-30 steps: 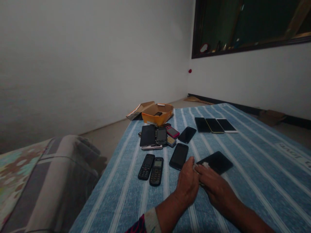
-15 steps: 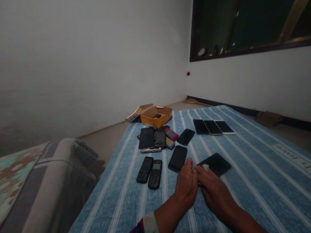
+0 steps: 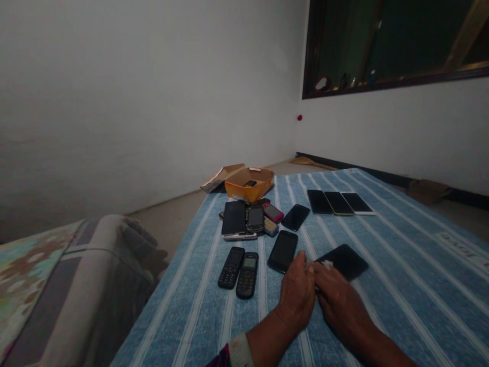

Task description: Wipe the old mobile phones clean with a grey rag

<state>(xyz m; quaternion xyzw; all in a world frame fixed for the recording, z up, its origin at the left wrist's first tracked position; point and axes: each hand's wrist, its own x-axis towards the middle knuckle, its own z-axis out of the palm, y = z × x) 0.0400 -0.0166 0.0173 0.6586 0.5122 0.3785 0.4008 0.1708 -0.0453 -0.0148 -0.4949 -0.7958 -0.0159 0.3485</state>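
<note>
Head cam's got the right hand bunched round a white wad, can't tell what the left hand grips, black tablet just past the right, toward the right edge of the blue cloth.

Striped blue cloth carries everything here. Far end: open orange cardboard box, small dark phone inside. Directly before box: mixed phone pile. Nearer: two black keypad phones side by side. Right of those: black rectangular smartphone, left hand just before it. Right hand beside left, crumpled white wipe in it, flat black slab behind. Far right: row of three flat rectangular phones.
</note>
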